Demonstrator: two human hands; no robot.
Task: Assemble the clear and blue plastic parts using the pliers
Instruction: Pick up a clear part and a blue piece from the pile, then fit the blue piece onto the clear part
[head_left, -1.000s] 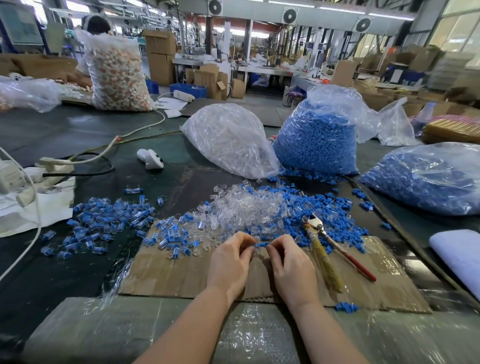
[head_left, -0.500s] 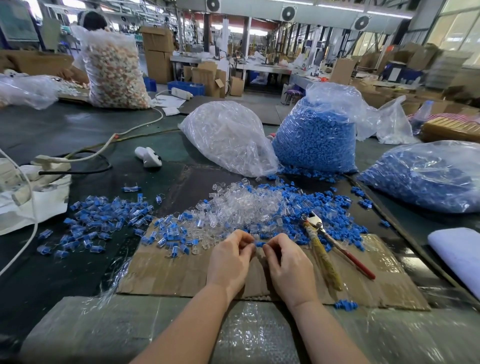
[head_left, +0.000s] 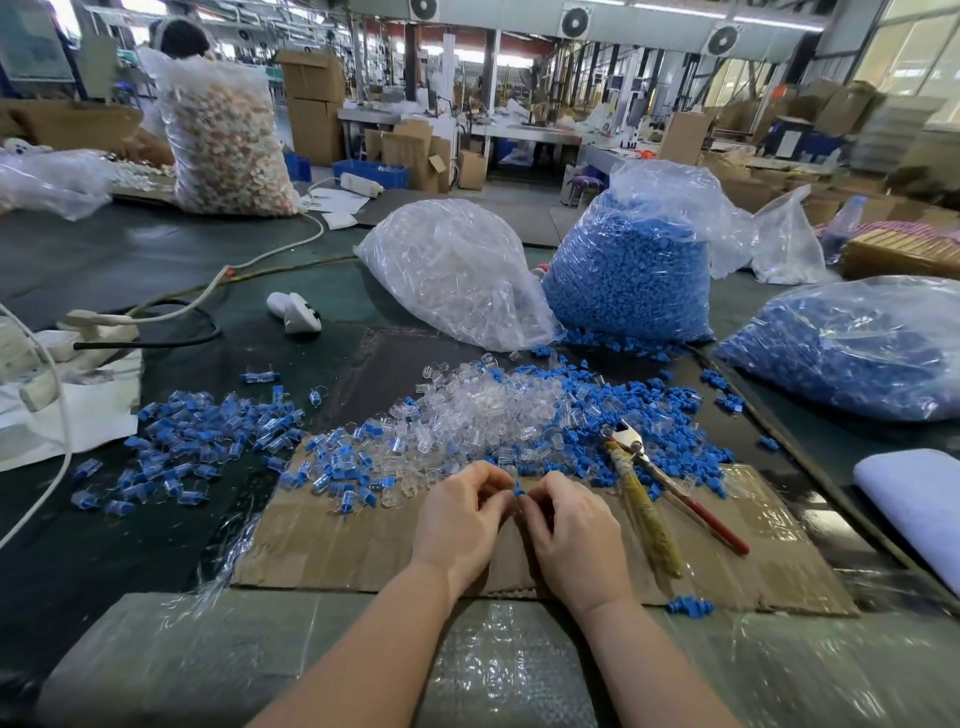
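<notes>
Fingers (head_left: 496, 496) of both hands curl narrow, meeting over the cardboard (head_left: 337, 540) at the bench's near edge. The left hand (head_left: 460, 519) and right hand (head_left: 569, 530) pinch one blue part (head_left: 518, 489) between them; whether a clear part is there too, I cannot tell. Loose clear parts (head_left: 483, 410) lie at 12 o'clock from the hands, pliers (head_left: 644, 493) unheld at 3 o'clock. Best to line the pieces up squarely by hand, seat them straight, then squeeze with the pliers.
</notes>
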